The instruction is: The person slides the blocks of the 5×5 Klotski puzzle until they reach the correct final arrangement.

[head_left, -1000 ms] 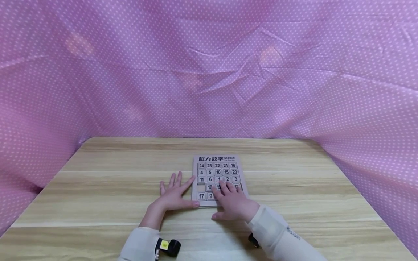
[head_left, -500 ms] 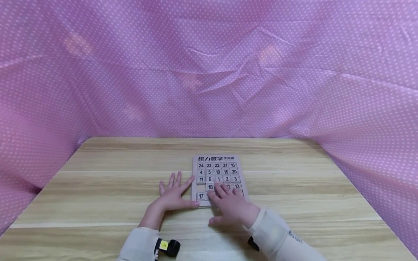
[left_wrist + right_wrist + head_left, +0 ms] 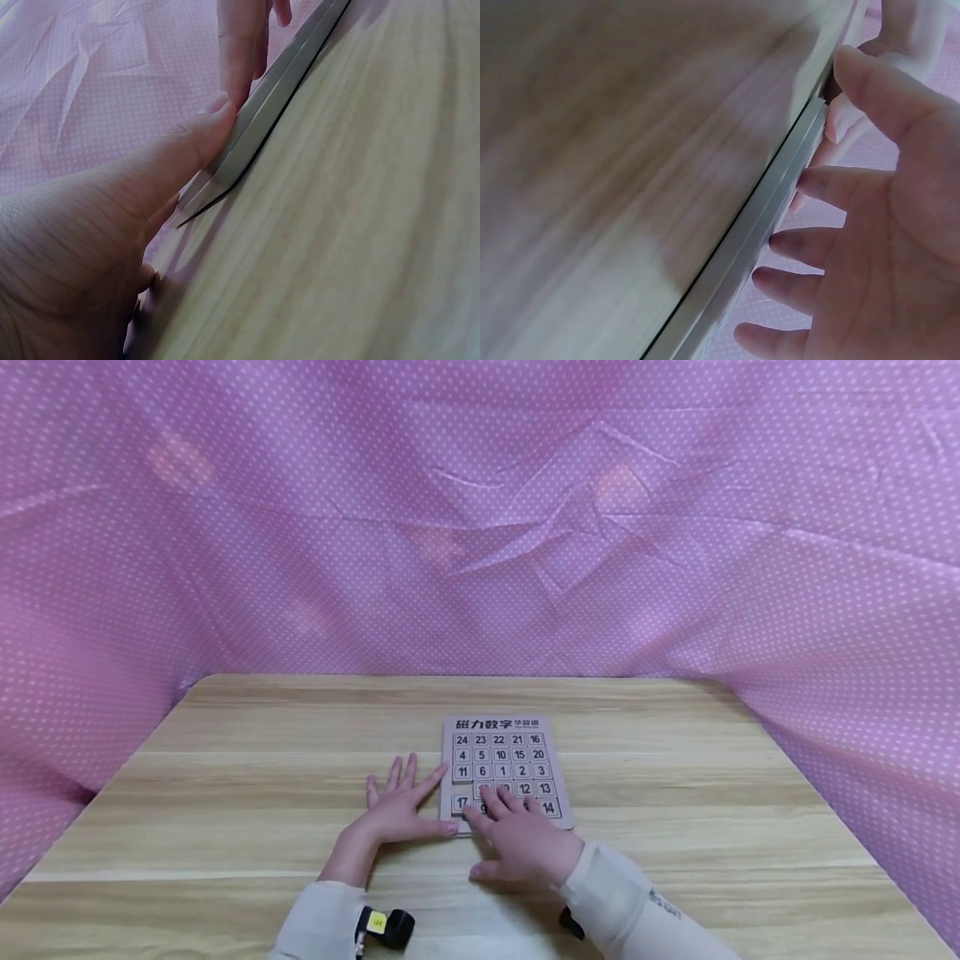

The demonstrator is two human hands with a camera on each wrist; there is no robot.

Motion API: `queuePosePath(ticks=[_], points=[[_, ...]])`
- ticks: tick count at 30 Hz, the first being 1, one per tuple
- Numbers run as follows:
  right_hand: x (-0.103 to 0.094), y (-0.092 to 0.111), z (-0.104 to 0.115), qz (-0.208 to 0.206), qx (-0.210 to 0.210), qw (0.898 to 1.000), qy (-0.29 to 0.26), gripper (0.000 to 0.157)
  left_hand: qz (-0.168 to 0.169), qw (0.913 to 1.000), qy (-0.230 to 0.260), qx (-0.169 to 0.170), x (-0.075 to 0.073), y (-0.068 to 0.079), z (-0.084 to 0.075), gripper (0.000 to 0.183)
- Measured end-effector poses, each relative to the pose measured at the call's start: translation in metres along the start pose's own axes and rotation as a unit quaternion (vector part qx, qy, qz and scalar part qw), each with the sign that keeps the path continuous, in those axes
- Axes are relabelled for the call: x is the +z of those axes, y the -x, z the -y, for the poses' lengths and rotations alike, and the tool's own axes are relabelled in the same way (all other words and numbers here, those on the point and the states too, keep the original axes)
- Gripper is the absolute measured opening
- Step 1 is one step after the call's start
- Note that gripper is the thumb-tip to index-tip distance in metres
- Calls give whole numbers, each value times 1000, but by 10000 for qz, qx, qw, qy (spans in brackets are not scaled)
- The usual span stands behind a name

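A flat sliding number puzzle [image 3: 497, 724] lies on the table, its numbered tiles in rows under a printed heading. My left hand [image 3: 397, 817] is spread at its left side, index fingertip on the left edge and thumb at the near left corner; the left wrist view has the thumb against the board's side [image 3: 251, 131]. Over the lower rows lies my right hand [image 3: 522, 842], fingers extended, covering some tiles. Its index fingertip touches the lower part of tile 17 [image 3: 462, 802], which sits partway up in the left column's gap. The right thumb is off the board.
The wooden table [image 3: 262, 760] extends around the puzzle on all sides. A pink dotted cloth [image 3: 480, 568] hangs behind and at both sides. A black wrist camera [image 3: 399, 929] sits at the left sleeve.
My right hand has shifted left and slightly nearer, its index finger reaching tile 17. That tile has slid up, away from the near edge, into the gap. The left hand stays put.
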State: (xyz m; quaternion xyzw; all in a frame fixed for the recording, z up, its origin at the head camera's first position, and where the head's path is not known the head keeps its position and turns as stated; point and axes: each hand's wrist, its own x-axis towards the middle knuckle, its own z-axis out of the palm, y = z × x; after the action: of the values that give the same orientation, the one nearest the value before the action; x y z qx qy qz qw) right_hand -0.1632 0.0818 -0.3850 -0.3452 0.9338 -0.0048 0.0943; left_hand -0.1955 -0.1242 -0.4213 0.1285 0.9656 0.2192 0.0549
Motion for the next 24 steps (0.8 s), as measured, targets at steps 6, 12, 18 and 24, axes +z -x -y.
queuePosePath(ticks=[6,12,18,24], points=[[0,-6,-3,2,188,9998,-54,76,33,10000,-4,-17,0,0,0,94],[-1,-10,-4,-5,341,9994,-16,76,14,10000,39,-12,0,0,0,93],[-2,-11,-5,20,360,9993,-10,76,-8,10000,50,-7,0,-1,0,93],[-5,-10,-6,21,267,9995,-162,80,26,10000,28,-29,0,-1,0,93]])
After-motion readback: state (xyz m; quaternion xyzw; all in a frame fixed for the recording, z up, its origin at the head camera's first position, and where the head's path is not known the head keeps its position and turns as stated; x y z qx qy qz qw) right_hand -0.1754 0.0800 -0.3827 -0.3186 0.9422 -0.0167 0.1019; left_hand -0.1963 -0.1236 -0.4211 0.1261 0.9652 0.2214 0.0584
